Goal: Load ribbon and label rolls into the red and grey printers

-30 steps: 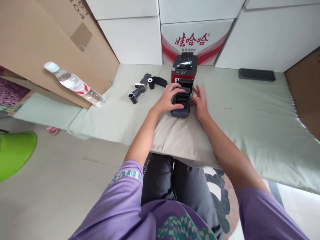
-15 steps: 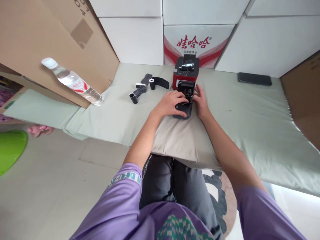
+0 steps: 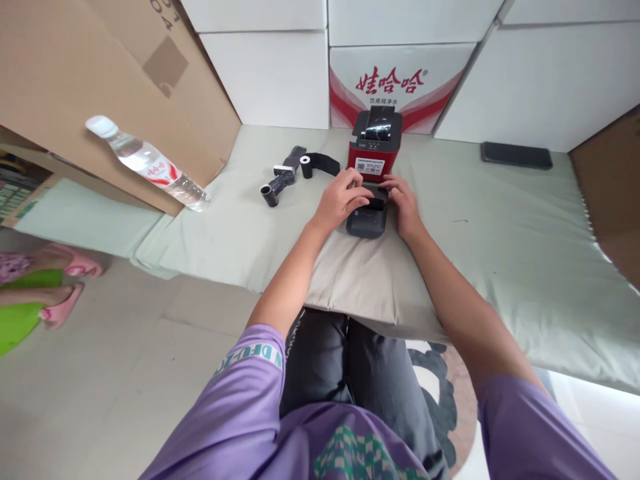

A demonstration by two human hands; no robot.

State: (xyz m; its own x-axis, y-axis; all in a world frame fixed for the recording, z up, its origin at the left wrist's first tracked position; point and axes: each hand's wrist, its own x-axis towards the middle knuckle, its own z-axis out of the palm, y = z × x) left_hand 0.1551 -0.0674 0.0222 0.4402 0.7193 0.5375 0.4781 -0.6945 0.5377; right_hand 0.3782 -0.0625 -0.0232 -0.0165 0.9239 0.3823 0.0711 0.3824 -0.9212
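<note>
A small black label printer (image 3: 366, 223) lies flat on the cloth-covered surface, its lid down. My left hand (image 3: 343, 200) is on its left side, thumb and fingers closed at the lid's edge. My right hand (image 3: 403, 205) holds the right side, with fingers curled over the back corner. Directly behind stands a red and black printer (image 3: 376, 143) with a label on its front and a glossy black strip on top. To the left lie a black ribbon roll (image 3: 306, 167) with its tail spread out and another black roll (image 3: 270, 195) with crumpled film.
A water bottle (image 3: 150, 165) leans at the left by a large cardboard box (image 3: 165, 80). A dark phone (image 3: 516, 155) lies at the back right. White boxes (image 3: 265, 80) line the back. Another person's feet in pink sandals (image 3: 63, 307) show at lower left.
The small printer's raised lid has come down, uncovering the label on the red printer. My left fingers have shifted up and back. Another person's feet have come into view at left.
</note>
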